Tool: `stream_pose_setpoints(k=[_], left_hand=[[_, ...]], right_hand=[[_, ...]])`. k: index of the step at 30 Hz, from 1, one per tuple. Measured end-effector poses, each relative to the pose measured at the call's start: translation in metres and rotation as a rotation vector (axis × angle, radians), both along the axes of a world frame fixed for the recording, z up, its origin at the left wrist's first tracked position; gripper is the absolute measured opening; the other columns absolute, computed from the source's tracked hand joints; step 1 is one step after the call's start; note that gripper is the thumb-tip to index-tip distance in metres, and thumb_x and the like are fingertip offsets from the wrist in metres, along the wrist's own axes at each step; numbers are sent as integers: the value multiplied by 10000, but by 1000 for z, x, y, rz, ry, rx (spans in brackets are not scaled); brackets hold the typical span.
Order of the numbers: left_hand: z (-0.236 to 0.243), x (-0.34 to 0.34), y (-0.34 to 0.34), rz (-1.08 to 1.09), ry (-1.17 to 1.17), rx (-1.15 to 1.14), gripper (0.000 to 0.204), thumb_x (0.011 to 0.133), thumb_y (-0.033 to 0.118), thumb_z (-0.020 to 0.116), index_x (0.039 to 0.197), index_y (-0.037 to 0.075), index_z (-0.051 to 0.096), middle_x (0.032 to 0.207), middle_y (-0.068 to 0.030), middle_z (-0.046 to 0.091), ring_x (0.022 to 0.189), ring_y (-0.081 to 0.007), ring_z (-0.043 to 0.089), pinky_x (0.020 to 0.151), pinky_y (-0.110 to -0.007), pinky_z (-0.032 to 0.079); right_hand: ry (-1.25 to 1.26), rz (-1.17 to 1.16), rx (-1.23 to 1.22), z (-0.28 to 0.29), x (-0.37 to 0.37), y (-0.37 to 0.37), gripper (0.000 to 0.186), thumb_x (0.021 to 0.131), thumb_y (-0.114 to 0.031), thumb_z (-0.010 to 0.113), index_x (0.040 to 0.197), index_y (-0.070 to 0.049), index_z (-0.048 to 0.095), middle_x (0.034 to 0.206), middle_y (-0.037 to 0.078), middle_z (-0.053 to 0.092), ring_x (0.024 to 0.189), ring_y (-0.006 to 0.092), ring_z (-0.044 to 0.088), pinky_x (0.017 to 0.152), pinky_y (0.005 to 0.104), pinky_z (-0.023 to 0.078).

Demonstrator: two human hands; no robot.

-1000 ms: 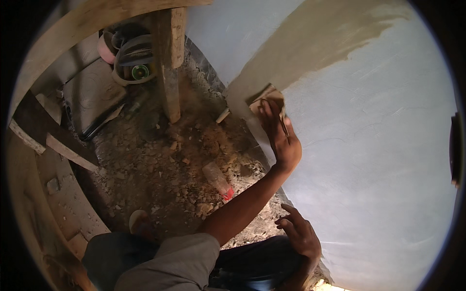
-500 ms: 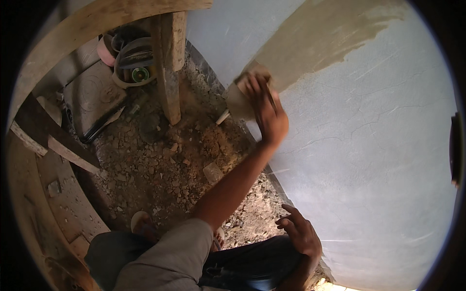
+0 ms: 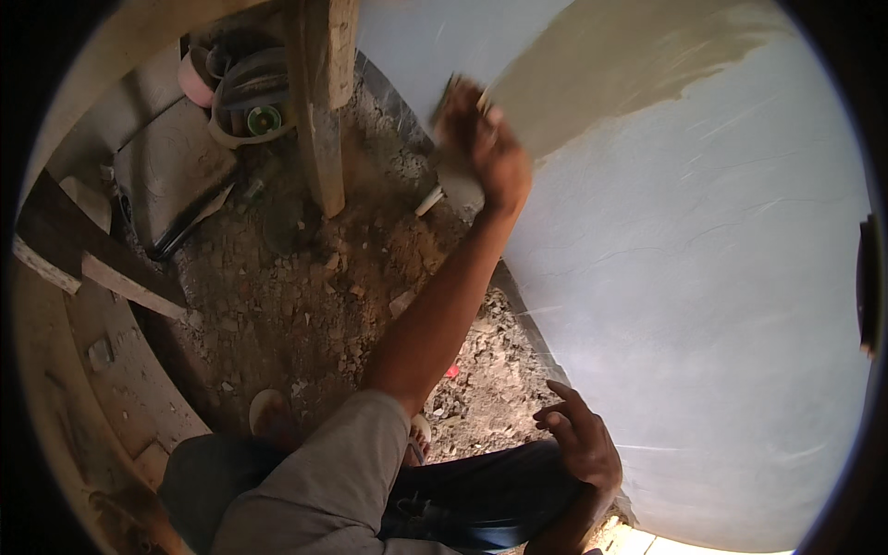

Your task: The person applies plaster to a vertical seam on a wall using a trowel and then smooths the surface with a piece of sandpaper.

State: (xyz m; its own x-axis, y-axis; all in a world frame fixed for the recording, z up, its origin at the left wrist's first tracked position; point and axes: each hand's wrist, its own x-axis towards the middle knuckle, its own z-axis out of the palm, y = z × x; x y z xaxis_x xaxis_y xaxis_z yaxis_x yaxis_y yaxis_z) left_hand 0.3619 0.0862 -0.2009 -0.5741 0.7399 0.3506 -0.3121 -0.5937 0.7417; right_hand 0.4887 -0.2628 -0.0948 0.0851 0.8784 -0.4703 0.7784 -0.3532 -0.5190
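My left hand (image 3: pixel 490 153) reaches far forward to the lower part of the pale wall (image 3: pixel 684 305). Its fingers are closed on a flat, thin-edged tool (image 3: pixel 450 100), which is blurred and mostly covered by the hand, so its exact kind does not show. Right beside the hand, a wide streaky tan smear (image 3: pixel 592 88) runs up the wall to the right. My right hand (image 3: pixel 587 444) rests by my right knee, close to the wall. It holds nothing, and its fingers are loosely bent and apart.
Broken rubble (image 3: pixel 268 324) covers the dirt floor, with a short white stick (image 3: pixel 429 201) at the wall's foot. A wooden post (image 3: pixel 319 120) rises ahead. Behind it stand a tub (image 3: pixel 222 131) of odds and ends and a dusty flat case (image 3: pixel 171 176). Curved-looking boards (image 3: pixel 129 351) line the left.
My left hand has moved up and slightly left along the wall, with the flat tool now turned edge-on. The view has shifted a little. My right hand stays by the knee.
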Motion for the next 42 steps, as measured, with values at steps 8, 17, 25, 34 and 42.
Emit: stream_pose_setpoints(k=[8, 17, 25, 34, 42], left_hand=[[-40, 87, -92, 160, 72, -123, 507, 1116, 302, 269, 1521, 8, 348, 1589, -268, 275, 1537, -387, 146, 1245, -559, 158], [-4, 66, -78, 173, 320, -134, 611, 1113, 368, 237, 1573, -32, 192, 1632, -294, 151, 1529, -438, 116, 1246, -555, 106], [-33, 11, -7, 74, 80, -251, 636, 1108, 399, 235, 1578, -24, 173, 1643, -285, 108, 1530, -435, 119, 1244, -566, 114], [-41, 29, -47, 320, 201, -207, 571, 1113, 365, 293, 1541, -14, 297, 1623, -256, 215, 1497, -425, 248, 1202, -519, 278], [-73, 72, -103, 189, 425, -121, 549, 1115, 282, 308, 1569, -20, 247, 1620, -287, 218, 1530, -393, 185, 1238, -470, 202]], right_hand=[[23, -43, 5, -8, 10, 12, 514, 1039, -321, 543, 1458, -36, 456, 1052, 170, 736, 992, 279, 706, 900, 384, 525], [18, -93, -14, -4, 9, 8, 502, 1030, -315, 551, 1455, -62, 464, 1063, 161, 740, 1017, 286, 710, 916, 383, 517], [15, -28, -10, -1, -2, 6, 489, 1040, -312, 544, 1456, -68, 462, 1055, 168, 739, 1008, 292, 710, 900, 383, 519], [-3, 2, 11, -4, 0, 8, 488, 1037, -313, 544, 1454, -71, 465, 1061, 169, 739, 995, 306, 715, 884, 392, 529], [10, -40, -13, -7, 2, 12, 502, 1031, -317, 556, 1466, -86, 457, 1082, 166, 740, 1024, 311, 709, 905, 404, 522]])
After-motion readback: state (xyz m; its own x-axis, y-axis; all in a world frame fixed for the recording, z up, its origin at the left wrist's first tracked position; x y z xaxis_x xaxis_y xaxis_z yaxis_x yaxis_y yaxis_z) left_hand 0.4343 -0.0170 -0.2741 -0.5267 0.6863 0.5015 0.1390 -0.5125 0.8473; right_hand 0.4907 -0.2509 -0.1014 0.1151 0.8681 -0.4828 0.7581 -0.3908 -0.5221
